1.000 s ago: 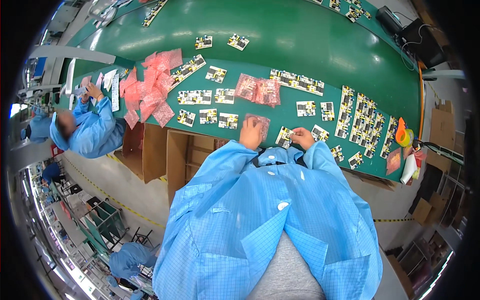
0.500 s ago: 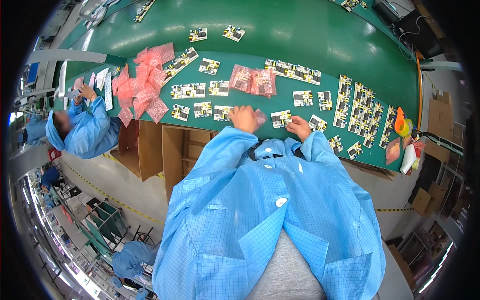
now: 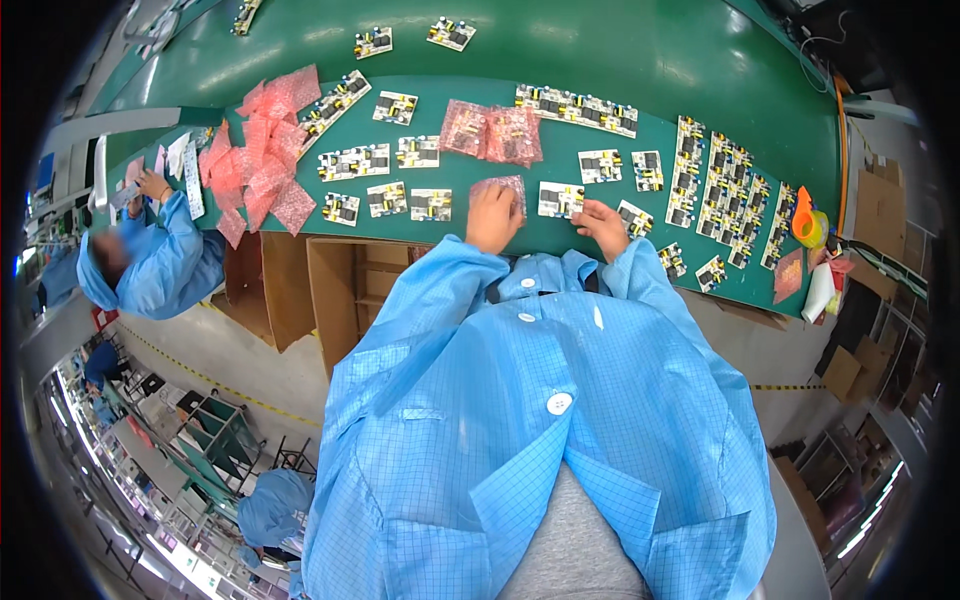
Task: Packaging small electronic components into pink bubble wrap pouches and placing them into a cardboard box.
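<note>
My left hand (image 3: 494,218) is closed on a pink bubble-wrap bag (image 3: 508,184), which sticks out past its fingers. Just to the right, my right hand (image 3: 602,226) pinches the edge of a white circuit board (image 3: 559,199) with black, yellow and blue parts. The board and the bag are a small gap apart, above the near edge of the green table. Beyond them lie bubble-wrapped circuit boards (image 3: 512,136) in a small group. A loose circuit board (image 3: 431,205) rests left of my left hand, and another circuit board (image 3: 635,218) is beside my right hand.
A heap of pink bubble-wrap bags (image 3: 262,160) lies on the left of the green table (image 3: 560,55). Rows of joined boards (image 3: 725,200) stand to the right, near a yellow tape roll (image 3: 810,230). A co-worker (image 3: 160,250) is at the far left; cardboard boxes (image 3: 345,290) sit below the edge.
My left hand has brought the bag upright, closer to the board. My right hand still holds the board's edge. The whole view has shifted slightly.
</note>
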